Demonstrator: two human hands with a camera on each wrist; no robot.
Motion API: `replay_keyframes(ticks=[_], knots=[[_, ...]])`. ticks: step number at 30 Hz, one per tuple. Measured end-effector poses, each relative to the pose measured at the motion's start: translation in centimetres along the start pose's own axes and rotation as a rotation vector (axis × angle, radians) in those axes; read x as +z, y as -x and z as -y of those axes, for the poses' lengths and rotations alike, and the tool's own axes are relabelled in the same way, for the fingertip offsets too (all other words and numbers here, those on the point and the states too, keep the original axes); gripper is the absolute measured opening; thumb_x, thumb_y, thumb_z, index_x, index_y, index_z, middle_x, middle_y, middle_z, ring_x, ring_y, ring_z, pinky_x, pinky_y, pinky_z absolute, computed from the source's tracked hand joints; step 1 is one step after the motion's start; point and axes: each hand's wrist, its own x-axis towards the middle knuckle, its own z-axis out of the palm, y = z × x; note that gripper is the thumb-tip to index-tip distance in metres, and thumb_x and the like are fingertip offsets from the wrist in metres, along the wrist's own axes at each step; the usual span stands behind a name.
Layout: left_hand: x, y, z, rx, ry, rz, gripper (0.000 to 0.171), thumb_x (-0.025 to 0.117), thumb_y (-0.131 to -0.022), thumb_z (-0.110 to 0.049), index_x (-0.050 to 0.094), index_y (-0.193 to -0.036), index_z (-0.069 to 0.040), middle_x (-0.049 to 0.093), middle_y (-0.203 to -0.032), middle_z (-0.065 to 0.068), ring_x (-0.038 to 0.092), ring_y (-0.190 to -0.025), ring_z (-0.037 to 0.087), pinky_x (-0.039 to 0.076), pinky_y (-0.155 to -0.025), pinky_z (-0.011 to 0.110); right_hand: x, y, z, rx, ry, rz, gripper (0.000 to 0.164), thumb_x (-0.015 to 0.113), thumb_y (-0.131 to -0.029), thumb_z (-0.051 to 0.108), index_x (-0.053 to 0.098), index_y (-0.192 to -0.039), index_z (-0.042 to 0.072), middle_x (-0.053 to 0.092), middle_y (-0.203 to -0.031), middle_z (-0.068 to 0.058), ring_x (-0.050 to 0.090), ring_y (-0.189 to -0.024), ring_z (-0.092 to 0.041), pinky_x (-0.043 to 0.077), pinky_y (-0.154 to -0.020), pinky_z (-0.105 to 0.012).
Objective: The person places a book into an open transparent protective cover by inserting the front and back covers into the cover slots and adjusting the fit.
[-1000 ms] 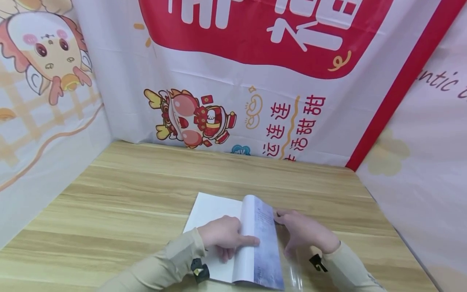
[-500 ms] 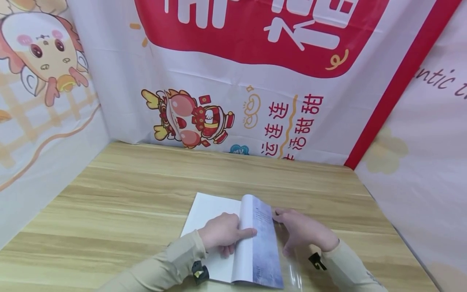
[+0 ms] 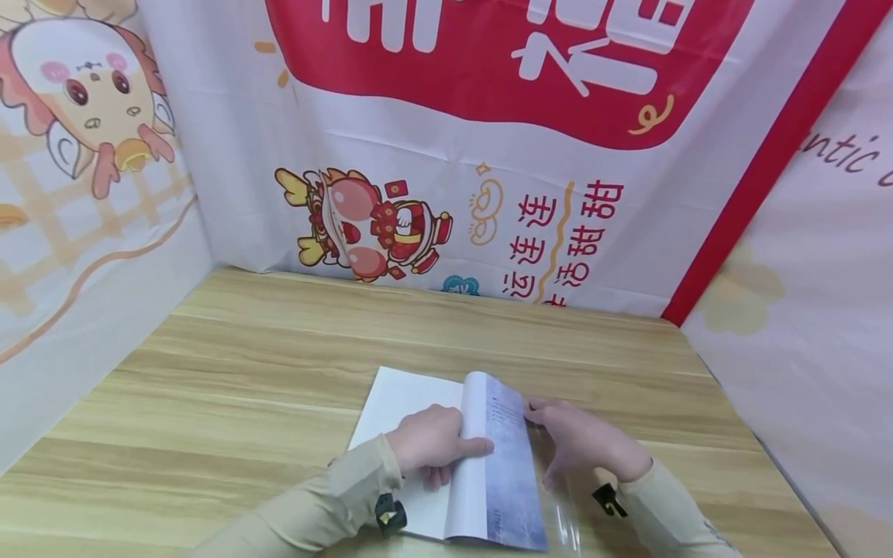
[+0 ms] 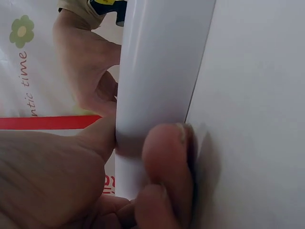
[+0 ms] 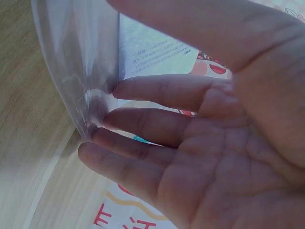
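A thin book (image 3: 512,480) lies on the table, its bluish printed cover folded back in a rounded bend over the white page (image 3: 391,395). My left hand (image 3: 429,442) pinches this bend: the thumb lies across its top, and curled fingers (image 4: 164,155) press its white side in the left wrist view. A clear plastic film (image 5: 71,52) stands out along the cover's right edge. Spread and nearly straight, the fingers of my right hand (image 3: 586,442) touch the film with their tips. In the right wrist view the right thumb's tip is cut off at the top.
The wood-grain table (image 3: 244,387) reaches back to a printed cloth wall (image 3: 418,124). More cloth hangs on the left (image 3: 91,217) and right (image 3: 802,310). Dark camera mounts (image 3: 391,513) sit on both wrists.
My left thumb has drawn back slightly and moved up along the folded cover. The right hand stays at the film, almost still. The head view shifts a little.
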Motion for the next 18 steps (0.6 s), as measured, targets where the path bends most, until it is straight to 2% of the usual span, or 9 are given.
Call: replay_keyframes(ticks=[4,11,18], knots=[[-0.16,-0.06,0.07,0.001,0.007,0.022,0.050,0.058,-0.086,-0.057,0.059,-0.066,-0.011,0.056,-0.045,0.002,0.056,-0.036,0.014,0.046,-0.037,0.028,-0.01,-0.06,-0.08,-0.008,0.003,-0.001,0.095,0.089,-0.046,0.021,0.052,-0.129,-0.008,0.046,-0.137,-0.019,0.046,-0.122,-0.037,0.034,-0.102,-0.045],[-0.34,-0.06,0.23,0.024,0.079,0.049,0.044,0.063,-0.085,-0.052,0.059,-0.070,-0.010,0.056,-0.046,0.006,0.057,-0.038,0.017,0.048,-0.038,0.031,-0.19,-0.04,-0.17,-0.018,-0.024,0.002,0.096,0.088,-0.047,0.019,0.050,-0.130,-0.008,0.047,-0.137,-0.017,0.046,-0.123,-0.034,0.034,-0.102,-0.043],[-0.50,0.05,0.06,0.014,0.079,0.060,0.044,0.064,-0.084,-0.052,0.059,-0.071,-0.010,0.057,-0.047,0.006,0.057,-0.038,0.018,0.049,-0.039,0.031,-0.16,-0.03,-0.28,0.021,-0.025,0.003,0.098,0.089,-0.046,0.021,0.049,-0.130,-0.011,0.045,-0.138,-0.019,0.044,-0.124,-0.036,0.032,-0.103,-0.043]])
